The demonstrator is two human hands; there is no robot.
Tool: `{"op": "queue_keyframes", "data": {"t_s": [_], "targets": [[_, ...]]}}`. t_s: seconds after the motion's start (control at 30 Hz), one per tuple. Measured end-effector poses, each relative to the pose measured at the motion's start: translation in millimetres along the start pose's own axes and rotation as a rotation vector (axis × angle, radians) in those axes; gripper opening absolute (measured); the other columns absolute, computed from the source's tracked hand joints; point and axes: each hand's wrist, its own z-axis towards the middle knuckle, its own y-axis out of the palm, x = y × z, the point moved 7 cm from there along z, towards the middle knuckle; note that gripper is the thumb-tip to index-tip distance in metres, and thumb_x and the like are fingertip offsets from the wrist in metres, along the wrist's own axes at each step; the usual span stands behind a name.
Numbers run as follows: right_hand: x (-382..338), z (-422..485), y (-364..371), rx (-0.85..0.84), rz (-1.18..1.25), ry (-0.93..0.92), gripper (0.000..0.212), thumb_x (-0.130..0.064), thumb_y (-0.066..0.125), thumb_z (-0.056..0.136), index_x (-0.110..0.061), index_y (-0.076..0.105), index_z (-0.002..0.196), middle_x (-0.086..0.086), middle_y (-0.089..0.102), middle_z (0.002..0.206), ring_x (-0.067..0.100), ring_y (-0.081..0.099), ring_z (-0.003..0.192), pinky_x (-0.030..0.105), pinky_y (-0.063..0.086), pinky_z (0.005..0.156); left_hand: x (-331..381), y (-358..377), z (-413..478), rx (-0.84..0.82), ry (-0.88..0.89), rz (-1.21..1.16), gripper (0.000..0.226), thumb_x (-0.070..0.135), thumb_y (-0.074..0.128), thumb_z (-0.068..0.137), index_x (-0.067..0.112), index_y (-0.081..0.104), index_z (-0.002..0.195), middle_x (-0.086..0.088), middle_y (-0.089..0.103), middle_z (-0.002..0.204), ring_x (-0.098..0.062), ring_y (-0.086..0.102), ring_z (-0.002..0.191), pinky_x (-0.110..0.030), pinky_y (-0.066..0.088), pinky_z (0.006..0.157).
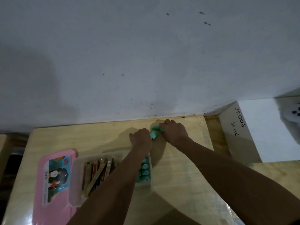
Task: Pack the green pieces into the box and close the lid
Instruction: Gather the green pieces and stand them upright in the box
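Observation:
A clear plastic box [76, 181] stands on the wooden table, with several wooden sticks on its left side and several green pieces [145, 170] in rows on its right. Its pink lid [55, 211] lies flat to the left of it. Beyond the box, near the wall, my left hand [141, 137] and my right hand [174, 131] are side by side with curled fingers. A green piece [153, 134] is held between them, and another green piece [156, 127] shows under my right fingers. My left forearm hides part of the box.
The wooden table [90, 140] ends at a grey-white wall just behind my hands. A white cardboard box [253, 132] marked JS006 stands at the right, with a white game controller [292, 117] on top. A lower wooden surface shows at the far left.

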Motion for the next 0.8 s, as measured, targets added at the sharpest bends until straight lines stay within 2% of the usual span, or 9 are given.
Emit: {"op": "queue_keyframes", "data": {"t_s": [0.1, 0.2, 0.33, 0.47, 0.53, 0.6, 0.67, 0.8], "targets": [[-1, 1, -1, 0.024, 0.019, 0.014, 0.029, -0.021, 0.045, 0.097, -0.012, 0.054, 0.123, 0.009, 0.055, 0.120, 0.027, 0.055, 0.109, 0.040, 0.050, 0.081, 2, -4, -1, 0.038, 0.079, -0.056, 0.022, 0.028, 0.052, 0.090, 0.013, 0.055, 0.106, -0.006, 0.064, 0.107, -0.026, 0.061, 0.100, -0.034, 0.039, 0.086], [3, -3, 0, 0.010, 0.118, 0.081, 0.028, -0.022, 0.045, 0.097, -0.009, 0.055, 0.120, 0.009, 0.057, 0.116, 0.027, 0.058, 0.105, 0.039, 0.051, 0.080, 2, -7, -5, 0.092, 0.171, -0.130, 0.027, 0.033, 0.049, 0.092, 0.013, 0.061, 0.107, -0.007, 0.066, 0.105, -0.027, 0.062, 0.096, -0.033, 0.042, 0.078], [22, -20, 1, 0.064, 0.524, 0.278, 0.024, -0.022, 0.051, 0.094, -0.008, 0.059, 0.113, 0.009, 0.061, 0.105, 0.025, 0.060, 0.092, 0.035, 0.049, 0.077, -6, -14, -17, 0.202, 0.264, -0.283, 0.028, 0.030, 0.046, 0.095, 0.015, 0.062, 0.111, -0.007, 0.066, 0.102, -0.026, 0.061, 0.091, -0.033, 0.043, 0.072], [25, -49, 3, 0.183, 0.917, 0.339, 0.021, -0.024, 0.052, 0.097, -0.008, 0.064, 0.104, 0.008, 0.068, 0.094, 0.019, 0.064, 0.080, 0.028, 0.053, 0.069, -16, -31, -40, 0.348, 0.342, -0.433, 0.029, 0.033, 0.049, 0.095, 0.016, 0.061, 0.115, -0.005, 0.067, 0.095, -0.023, 0.061, 0.083, -0.030, 0.042, 0.066], [16, -67, 1, 0.210, 1.067, 0.337, 0.025, -0.027, 0.053, 0.098, -0.008, 0.064, 0.110, 0.009, 0.069, 0.098, 0.016, 0.069, 0.080, 0.021, 0.056, 0.066, -24, -37, -51, 0.374, 0.352, -0.523, 0.029, 0.036, 0.052, 0.093, 0.017, 0.063, 0.111, -0.001, 0.067, 0.086, -0.016, 0.058, 0.073, -0.025, 0.040, 0.061], [5, -86, -2, 0.219, 1.252, 0.345, 0.027, -0.026, 0.054, 0.097, -0.008, 0.061, 0.116, 0.007, 0.066, 0.103, 0.013, 0.070, 0.080, 0.020, 0.057, 0.063, -32, -43, -62, 0.392, 0.367, -0.629, 0.027, 0.038, 0.057, 0.090, 0.016, 0.067, 0.104, 0.007, 0.061, 0.071, -0.003, 0.053, 0.060, -0.016, 0.037, 0.056], [-5, -103, -7, 0.223, 1.402, 0.356, 0.027, -0.024, 0.055, 0.097, -0.007, 0.061, 0.117, 0.007, 0.064, 0.104, 0.016, 0.070, 0.083, 0.021, 0.057, 0.062, -39, -48, -75, 0.410, 0.392, -0.729, 0.023, 0.035, 0.062, 0.088, 0.014, 0.069, 0.095, 0.012, 0.054, 0.062, 0.002, 0.051, 0.053, -0.007, 0.033, 0.053], [-21, -129, -12, 0.239, 1.485, 0.369, 0.024, -0.023, 0.058, 0.096, -0.006, 0.066, 0.110, 0.009, 0.065, 0.101, 0.022, 0.070, 0.089, 0.029, 0.059, 0.070, -56, -56, -102, 0.464, 0.391, -0.889, 0.020, 0.034, 0.070, 0.082, 0.016, 0.069, 0.076, 0.012, 0.058, 0.057, 0.002, 0.053, 0.052, -0.008, 0.037, 0.051]]}}
